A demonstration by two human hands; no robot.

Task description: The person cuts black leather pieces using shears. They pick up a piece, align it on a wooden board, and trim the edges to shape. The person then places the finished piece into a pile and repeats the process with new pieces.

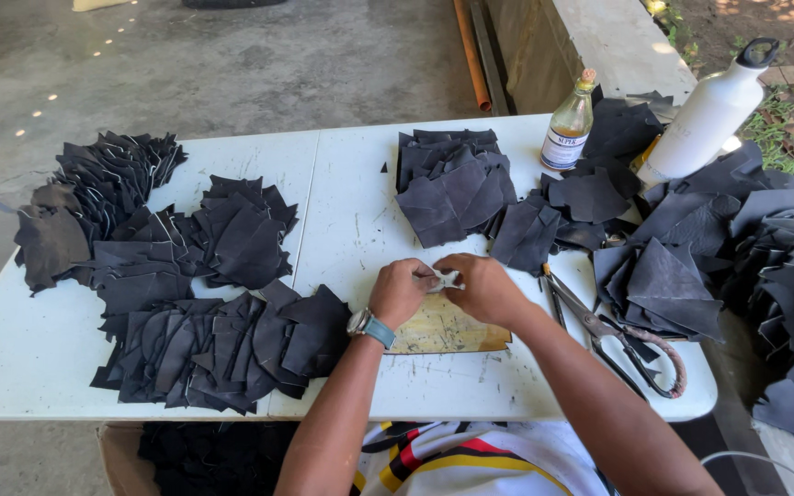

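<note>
My left hand point(399, 290) and my right hand point(482, 287) meet over a worn wooden board point(448, 332) near the front of a white folding table point(351, 220). Together they pinch a small crumpled white scrap point(446, 278) between their fingertips. A watch with a blue strap sits on my left wrist. Large scissors point(613, 335) with wrapped handles lie just right of my right forearm.
Heaps of dark cut leather pieces cover the table's left point(186, 303), its back middle point(452, 184) and its right point(691, 248). A small glass bottle point(569, 124) and a white water bottle point(705, 115) stand at the back right. A box of black scraps point(204, 455) sits under the table.
</note>
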